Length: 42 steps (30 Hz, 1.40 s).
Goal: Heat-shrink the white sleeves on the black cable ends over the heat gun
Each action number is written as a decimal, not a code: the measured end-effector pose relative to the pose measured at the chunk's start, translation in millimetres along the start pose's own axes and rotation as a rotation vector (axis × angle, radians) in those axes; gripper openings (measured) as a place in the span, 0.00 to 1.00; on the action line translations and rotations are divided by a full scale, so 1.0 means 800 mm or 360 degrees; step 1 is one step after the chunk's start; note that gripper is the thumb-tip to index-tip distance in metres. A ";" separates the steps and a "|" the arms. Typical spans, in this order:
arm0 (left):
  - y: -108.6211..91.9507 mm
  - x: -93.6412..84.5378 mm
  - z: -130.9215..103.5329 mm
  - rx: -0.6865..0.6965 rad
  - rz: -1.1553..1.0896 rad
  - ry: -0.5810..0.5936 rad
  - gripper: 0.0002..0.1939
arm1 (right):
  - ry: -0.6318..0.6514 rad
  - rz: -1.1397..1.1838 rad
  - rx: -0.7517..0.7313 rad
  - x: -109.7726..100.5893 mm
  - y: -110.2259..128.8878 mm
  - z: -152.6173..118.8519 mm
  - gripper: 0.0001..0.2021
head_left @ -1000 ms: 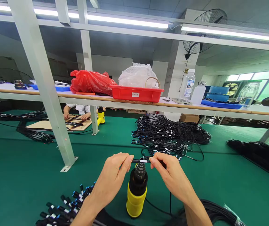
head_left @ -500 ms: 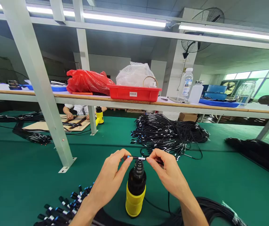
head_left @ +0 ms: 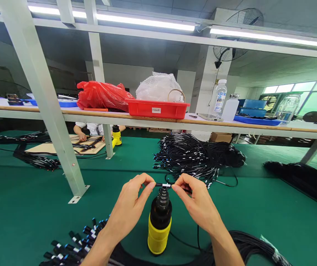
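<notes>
A thin black cable [head_left: 159, 184] with a white sleeve [head_left: 166, 185] is stretched level between my two hands. My left hand [head_left: 132, 201] pinches its connector end between thumb and fingertips. On the other side of the sleeve, my right hand [head_left: 194, 199] pinches the cable in the same way. Right beneath the sleeve is the ribbed dark nozzle of an upright yellow and black heat gun [head_left: 159, 232]. Below my left forearm lies a bundle of black cables [head_left: 77, 242] with blue-tipped ends and white sleeves.
A large cable pile [head_left: 194, 155] lies ahead on the green table [head_left: 125, 160]. White posts [head_left: 50, 96] carry a shelf with a red tray [head_left: 157, 109] and bottles. Behind the left post, a co-worker's hands [head_left: 82, 137] are at a board. Another black bundle [head_left: 299, 181] lies right.
The blue tip seen at my left fingertips is now hidden. Both hands keep their pinch on the cable, with the sleeve still over the nozzle. The view has shifted very slightly.
</notes>
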State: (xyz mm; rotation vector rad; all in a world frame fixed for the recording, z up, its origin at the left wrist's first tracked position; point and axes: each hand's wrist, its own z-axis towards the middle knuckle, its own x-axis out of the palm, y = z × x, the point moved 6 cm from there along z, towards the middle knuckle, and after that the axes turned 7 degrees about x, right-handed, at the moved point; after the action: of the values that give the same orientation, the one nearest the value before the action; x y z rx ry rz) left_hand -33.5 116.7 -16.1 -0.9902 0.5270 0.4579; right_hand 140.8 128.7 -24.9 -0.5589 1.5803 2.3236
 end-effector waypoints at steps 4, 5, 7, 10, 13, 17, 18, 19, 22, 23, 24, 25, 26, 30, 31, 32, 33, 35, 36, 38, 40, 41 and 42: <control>0.000 -0.001 0.001 0.0008 0.0003 -0.0003 0.12 | -0.0020 -0.0015 0.0004 0.000 -0.001 0.002 0.10; -0.001 -0.001 0.001 0.0014 0.0006 -0.0006 0.11 | -0.0022 -0.0016 0.0005 0.000 -0.001 0.002 0.10; -0.002 -0.002 0.000 0.0040 0.0015 -0.0010 0.10 | -0.0027 -0.0015 0.0007 0.000 -0.001 0.002 0.10; -0.003 -0.002 0.000 0.0059 0.0026 -0.0017 0.09 | -0.0038 -0.0020 0.0006 0.000 0.001 0.001 0.09; -0.003 -0.003 -0.001 0.0032 0.0028 -0.0034 0.11 | -0.0056 -0.0028 0.0002 -0.001 0.004 0.002 0.10; 0.012 -0.012 -0.002 -0.0071 0.0040 -0.0102 0.13 | -0.0153 -0.0044 0.0049 -0.008 -0.017 0.016 0.15; 0.021 -0.016 -0.004 -0.0100 0.0067 -0.0100 0.14 | -0.0196 -0.0052 0.0081 -0.011 -0.030 0.021 0.16; 0.031 -0.020 -0.007 -0.0121 0.0110 -0.0086 0.14 | -0.0238 -0.0065 0.0118 -0.014 -0.047 0.026 0.16; 0.078 -0.025 -0.021 -0.0167 0.0383 0.0072 0.11 | -0.0337 -0.0135 0.0223 -0.017 -0.112 0.034 0.20; 0.099 -0.024 -0.029 -0.0192 0.0502 0.0159 0.09 | -0.0346 -0.0152 0.0262 -0.016 -0.135 0.033 0.22; 0.121 -0.020 -0.039 -0.0224 0.0636 0.0280 0.09 | -0.0347 -0.0174 0.0307 -0.015 -0.157 0.029 0.23; 0.143 -0.016 -0.049 -0.0257 0.0698 0.0368 0.10 | -0.0345 -0.0195 0.0357 -0.013 -0.177 0.024 0.24; 0.165 -0.011 -0.060 -0.0290 0.0737 0.0436 0.11 | -0.0336 -0.0214 0.0402 -0.010 -0.195 0.018 0.25; 0.233 0.018 -0.099 -0.0358 0.0856 0.0682 0.19 | -0.0289 -0.0255 0.0488 -0.001 -0.234 -0.011 0.24; 0.243 0.025 -0.105 -0.0352 0.0888 0.0740 0.20 | -0.0275 -0.0259 0.0487 0.000 -0.237 -0.016 0.23; 0.251 0.031 -0.109 -0.0336 0.0919 0.0792 0.21 | -0.0265 -0.0263 0.0482 0.001 -0.238 -0.020 0.23; 0.257 0.036 -0.112 -0.0314 0.0948 0.0840 0.20 | -0.0257 -0.0265 0.0475 0.001 -0.239 -0.024 0.22; 0.263 0.043 -0.112 -0.0263 0.0999 0.0917 0.18 | -0.0256 -0.0270 0.0465 -0.002 -0.239 -0.029 0.21; 0.264 0.044 -0.111 -0.0239 0.1025 0.0942 0.18 | -0.0263 -0.0271 0.0463 -0.005 -0.239 -0.031 0.21; 0.265 0.045 -0.109 -0.0193 0.1070 0.0979 0.16 | -0.0282 -0.0270 0.0466 -0.009 -0.241 -0.036 0.20; 0.267 0.044 -0.109 -0.0156 0.1104 0.1008 0.15 | -0.0297 -0.0264 0.0475 -0.012 -0.243 -0.042 0.19; 0.270 0.044 -0.110 -0.0143 0.1119 0.1024 0.14 | -0.0307 -0.0260 0.0481 -0.012 -0.244 -0.046 0.18; 0.274 0.044 -0.111 -0.0131 0.1133 0.1028 0.14 | -0.0318 -0.0254 0.0488 -0.012 -0.245 -0.050 0.17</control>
State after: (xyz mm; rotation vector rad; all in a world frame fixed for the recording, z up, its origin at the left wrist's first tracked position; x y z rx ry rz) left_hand -152.3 147.5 -221.4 -1.0066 1.4747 0.7951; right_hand 240.6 162.9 -195.0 -0.3538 1.6838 1.9079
